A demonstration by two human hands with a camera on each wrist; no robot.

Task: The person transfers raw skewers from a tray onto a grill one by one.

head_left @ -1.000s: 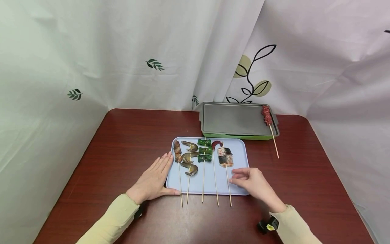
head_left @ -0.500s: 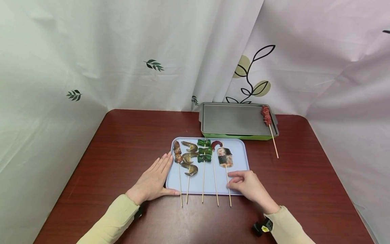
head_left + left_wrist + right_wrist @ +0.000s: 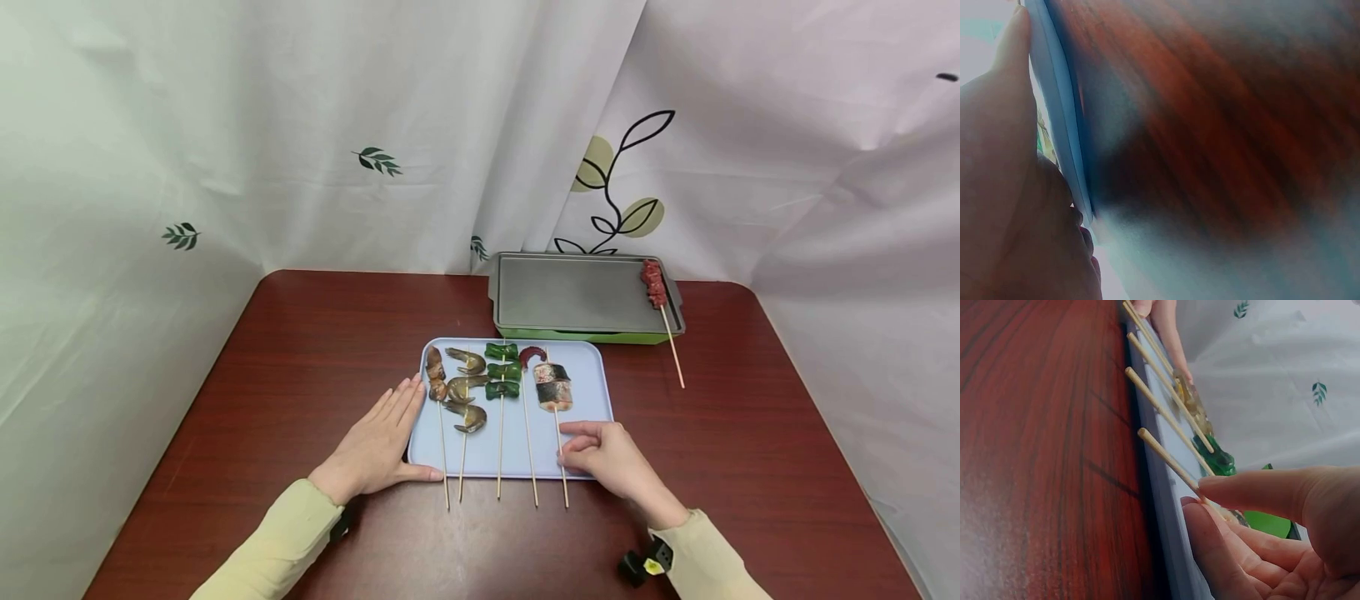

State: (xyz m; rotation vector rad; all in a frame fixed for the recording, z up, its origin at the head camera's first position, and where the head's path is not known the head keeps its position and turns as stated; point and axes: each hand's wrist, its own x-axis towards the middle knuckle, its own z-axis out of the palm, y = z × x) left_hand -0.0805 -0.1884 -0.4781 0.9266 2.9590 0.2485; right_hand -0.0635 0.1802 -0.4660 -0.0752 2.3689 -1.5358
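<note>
My left hand [image 3: 378, 439] lies with straight fingers along the left edge of a pale blue tray [image 3: 592, 367], its thumb at the front rim. Between thumb and forefinger my right hand [image 3: 611, 457] pinches the stick of the fish skewer [image 3: 553, 387], the rightmost one; the right wrist view shows this stick [image 3: 1169, 459] at the fingertips. Left of it on the tray lie a skewer with a dark red curled piece [image 3: 532, 356], a green pepper skewer [image 3: 503, 371], a shrimp skewer [image 3: 467, 388] and a brown meat skewer [image 3: 437, 375]. Stick ends overhang the tray's front.
Behind the tray stands a grey griddle [image 3: 573, 292] with a green base. A red meat skewer [image 3: 654, 283] lies on its right end, stick hanging over the front. The brown table [image 3: 300, 358] backs onto a white curtain [image 3: 420, 108].
My right hand has moved slightly left and its thumb and forefinger have closed on the fish skewer's stick. My left hand and the skewers stay where they were.
</note>
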